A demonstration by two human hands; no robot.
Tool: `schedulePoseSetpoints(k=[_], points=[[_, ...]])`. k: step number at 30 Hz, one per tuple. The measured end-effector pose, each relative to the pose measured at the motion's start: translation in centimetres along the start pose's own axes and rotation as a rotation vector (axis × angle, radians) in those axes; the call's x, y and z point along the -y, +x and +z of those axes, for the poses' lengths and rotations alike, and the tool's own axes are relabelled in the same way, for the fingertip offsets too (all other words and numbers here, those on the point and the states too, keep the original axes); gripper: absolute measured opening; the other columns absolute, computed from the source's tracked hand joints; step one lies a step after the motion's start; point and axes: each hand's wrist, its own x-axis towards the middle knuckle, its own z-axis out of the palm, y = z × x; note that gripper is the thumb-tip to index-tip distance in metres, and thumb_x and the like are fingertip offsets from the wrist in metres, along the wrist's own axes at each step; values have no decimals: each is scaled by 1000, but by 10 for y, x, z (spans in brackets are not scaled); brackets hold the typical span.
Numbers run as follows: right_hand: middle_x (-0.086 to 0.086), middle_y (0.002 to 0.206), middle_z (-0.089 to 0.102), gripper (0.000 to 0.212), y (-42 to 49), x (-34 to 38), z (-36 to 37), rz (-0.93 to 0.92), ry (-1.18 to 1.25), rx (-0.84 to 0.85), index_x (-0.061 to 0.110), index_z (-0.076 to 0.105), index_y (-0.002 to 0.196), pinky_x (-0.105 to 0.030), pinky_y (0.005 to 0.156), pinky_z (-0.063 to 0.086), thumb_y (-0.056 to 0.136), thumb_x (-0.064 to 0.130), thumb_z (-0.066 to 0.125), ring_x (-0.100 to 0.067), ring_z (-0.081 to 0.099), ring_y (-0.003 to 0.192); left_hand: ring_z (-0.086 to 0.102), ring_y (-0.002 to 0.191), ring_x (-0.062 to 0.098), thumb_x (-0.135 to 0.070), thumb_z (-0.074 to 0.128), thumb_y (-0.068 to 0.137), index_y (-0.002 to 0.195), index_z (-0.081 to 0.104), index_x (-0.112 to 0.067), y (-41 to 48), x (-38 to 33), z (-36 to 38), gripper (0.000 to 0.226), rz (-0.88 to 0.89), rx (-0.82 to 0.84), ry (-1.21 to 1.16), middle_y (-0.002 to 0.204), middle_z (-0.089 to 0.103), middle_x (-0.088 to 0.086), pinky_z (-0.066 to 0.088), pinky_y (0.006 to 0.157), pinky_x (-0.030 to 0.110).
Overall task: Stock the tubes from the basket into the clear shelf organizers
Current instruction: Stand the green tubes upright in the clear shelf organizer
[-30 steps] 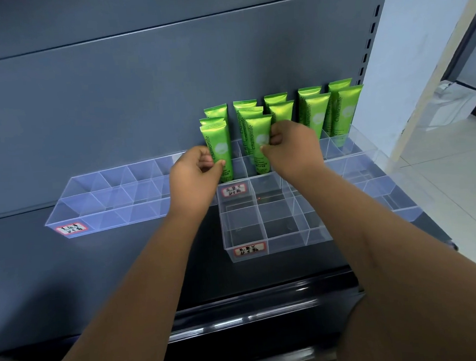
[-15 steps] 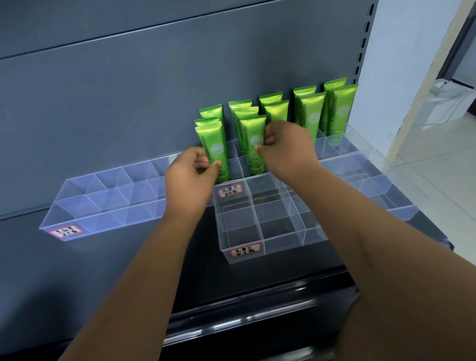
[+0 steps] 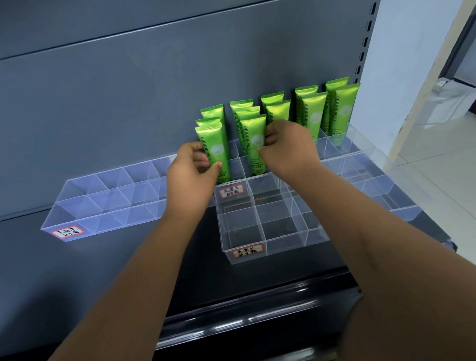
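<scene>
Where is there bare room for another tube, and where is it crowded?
Free: cells of the left organizer beside the left hand, and of the front organizer below the right hand. Crowded: the back rows, where both hands grip green tubes.

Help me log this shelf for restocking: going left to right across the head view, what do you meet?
Clear organizer with a red label → left hand → front-left tube it grips → front-middle tube → right hand pinching it → rightmost tube → tiled floor.
</scene>
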Motion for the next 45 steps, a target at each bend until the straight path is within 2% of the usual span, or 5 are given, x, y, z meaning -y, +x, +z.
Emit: schedulePoseSetpoints(k=[4,14,20,32,45], points=[[-5,66,51,15,-9,6,-8,12,-165,14,13,46,72,-24,47,28,76,3,57,-26,49,61,64,98,8,-14,81,85,122,55,-19,-2,-3,-2,46,-9,2,-35,102,64,-8,54,86,17],[-3,96,61,43,-76,46,-16,-267,-343,-39,14,61,112,-32,63,37,99,52,45,-26,60,89,51,125,24,-46,55,101,134,55,-14,-35,-29,-42,46,153,-56,429,133,61,3,44,99,39],[-9,142,57,55,-104,72,11,-347,-204,5,11,52,142,-38,103,44,104,49,41,-28,50,132,46,135,24,-53,41,102,140,52,-15,-84,-20,-98,55,193,1,666,144,55,4,40,112,42],[2,168,19,68,-218,202,66,-637,3,404,18,21,160,-36,127,11,104,54,33,-16,8,156,40,142,35,-64,32,98,145,48,-12,-208,-4,-277,72,-118,-266,957,150,51,9,35,113,56],[7,151,48,48,-438,354,200,-792,464,978,29,47,146,-32,118,30,102,47,44,-12,40,141,35,146,28,-68,25,100,151,39,-17,-417,40,-451,73,-740,-547,1193,155,46,3,30,120,49]])
